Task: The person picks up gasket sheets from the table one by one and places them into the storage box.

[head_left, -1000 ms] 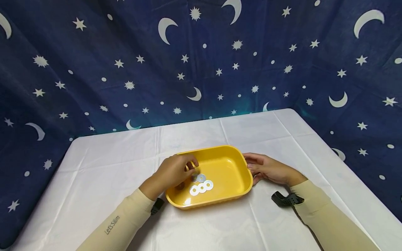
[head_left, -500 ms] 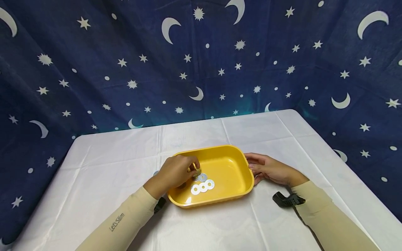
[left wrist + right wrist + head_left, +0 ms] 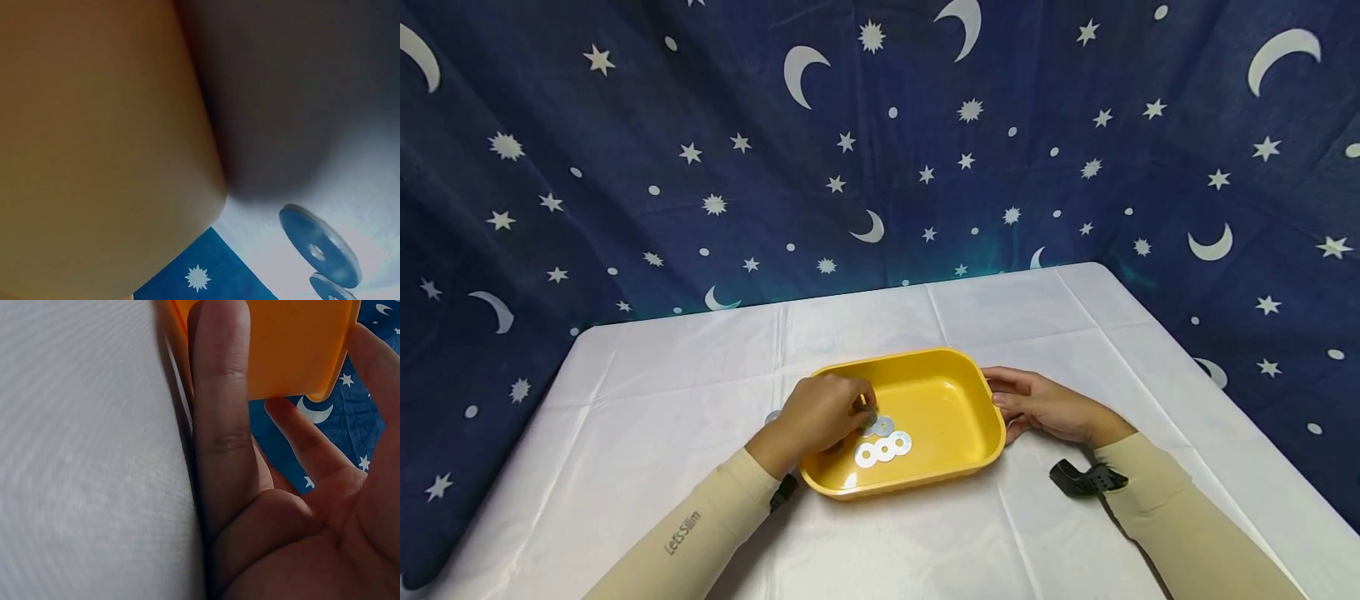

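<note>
A yellow rectangular tray (image 3: 925, 482) sits on the table, several flat silver washers (image 3: 883, 448) lying at its left end, some in an overlapping row. My left hand (image 3: 820, 412) reaches over the left rim and pinches a washer (image 3: 868, 413) between thumb and fingers, mostly hidden, close above the others. Outside the tray's right end, my right hand (image 3: 1048, 406) touches the wall with straight, spread fingers (image 3: 225, 394), the thumb at the rim. The left wrist view shows only the outer tray wall (image 3: 100, 150) and loose washers (image 3: 320, 247) beside it.
A white cloth (image 3: 662, 450) covers the table. Just left of the tray a washer (image 3: 772, 416) peeks out behind my left hand. A dark blue curtain (image 3: 737, 100) with moons and stars hangs behind. Black straps (image 3: 1086, 477) sit on the wrists.
My left hand has come down slightly with the pinched washer toward the ones in the tray. The right hand keeps its place at the tray's end.
</note>
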Available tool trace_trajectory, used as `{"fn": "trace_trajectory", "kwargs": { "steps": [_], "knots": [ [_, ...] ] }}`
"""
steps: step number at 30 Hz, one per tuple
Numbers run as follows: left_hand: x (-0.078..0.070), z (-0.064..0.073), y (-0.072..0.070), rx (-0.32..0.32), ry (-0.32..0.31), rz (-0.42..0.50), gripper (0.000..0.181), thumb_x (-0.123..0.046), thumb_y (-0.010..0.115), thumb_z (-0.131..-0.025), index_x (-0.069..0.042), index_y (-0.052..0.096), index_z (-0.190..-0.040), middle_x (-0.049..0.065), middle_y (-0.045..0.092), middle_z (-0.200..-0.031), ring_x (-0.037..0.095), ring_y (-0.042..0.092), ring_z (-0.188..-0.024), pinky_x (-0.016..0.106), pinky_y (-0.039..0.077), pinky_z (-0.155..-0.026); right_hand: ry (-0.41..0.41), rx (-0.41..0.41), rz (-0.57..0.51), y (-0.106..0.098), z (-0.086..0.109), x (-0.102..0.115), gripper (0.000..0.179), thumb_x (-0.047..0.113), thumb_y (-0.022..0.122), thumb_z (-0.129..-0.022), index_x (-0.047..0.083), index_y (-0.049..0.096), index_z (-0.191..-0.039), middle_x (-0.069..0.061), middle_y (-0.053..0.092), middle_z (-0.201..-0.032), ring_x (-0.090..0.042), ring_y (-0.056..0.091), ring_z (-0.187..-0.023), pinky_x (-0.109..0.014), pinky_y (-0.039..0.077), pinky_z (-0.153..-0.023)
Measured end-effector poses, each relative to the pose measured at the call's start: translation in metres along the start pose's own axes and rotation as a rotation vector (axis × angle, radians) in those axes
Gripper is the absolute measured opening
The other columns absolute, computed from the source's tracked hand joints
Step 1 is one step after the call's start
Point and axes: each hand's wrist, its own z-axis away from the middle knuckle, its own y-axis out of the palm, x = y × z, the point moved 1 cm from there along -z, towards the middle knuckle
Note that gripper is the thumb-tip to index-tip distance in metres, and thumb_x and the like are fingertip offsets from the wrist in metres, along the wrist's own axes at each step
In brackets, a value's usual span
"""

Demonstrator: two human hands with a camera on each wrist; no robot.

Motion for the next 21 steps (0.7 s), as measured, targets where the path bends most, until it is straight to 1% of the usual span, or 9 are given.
{"fn": "trace_trajectory", "kwargs": {
  "steps": [6, 13, 17, 21],
  "knots": [
    [-0.0017, -0.0006, -0.0002, 0.017, -0.010, -0.055, 0.011, -0.027, 0.077, -0.088, -0.023, 0.073, -0.097, -0.011, 0.063, -0.073, 0.007, 0.053, -0.064, 0.029, 0.045, -0.063, -0.004, 0.005, 0.002, -0.0003, -0.0005, -0.0010, 0.062, 0.024, 0.050, -0.106, 0.001, 0.023, -0.156, -0.023, 0.045, -0.151, -0.024, 0.071, -0.099, -0.044, 0.060, -0.078],
    [-0.0020, -0.0009, 0.0005, 0.010, -0.016, -0.086, 0.010, -0.025, 0.074, -0.089, -0.023, 0.074, -0.099, -0.011, 0.064, -0.075, 0.007, 0.053, -0.066, 0.030, 0.045, -0.062, 0.002, 0.000, 0.004, -0.0007, -0.0011, -0.0017, 0.062, 0.024, 0.050, -0.106, 0.001, 0.022, -0.156, -0.021, 0.045, -0.151, -0.023, 0.071, -0.098, -0.043, 0.060, -0.078],
    [-0.0017, -0.0007, 0.0010, -0.004, -0.007, -0.088, 0.009, -0.024, 0.074, -0.089, -0.022, 0.074, -0.098, -0.011, 0.064, -0.074, 0.007, 0.052, -0.065, 0.029, 0.045, -0.061, 0.006, -0.003, 0.008, -0.0012, -0.0010, -0.0018, 0.062, 0.024, 0.051, -0.106, 0.002, 0.023, -0.156, -0.021, 0.046, -0.151, -0.023, 0.071, -0.098, -0.043, 0.060, -0.078],
    [-0.0010, -0.0001, 0.0017, -0.031, 0.012, -0.090, 0.008, -0.023, 0.074, -0.088, -0.022, 0.074, -0.096, -0.011, 0.064, -0.073, 0.007, 0.052, -0.064, 0.029, 0.044, -0.060, -0.001, 0.002, 0.007, -0.0016, -0.0007, -0.0018, 0.062, 0.023, 0.051, -0.106, 0.001, 0.023, -0.156, -0.021, 0.046, -0.151, -0.024, 0.071, -0.098, -0.044, 0.060, -0.078]
  ]
}}
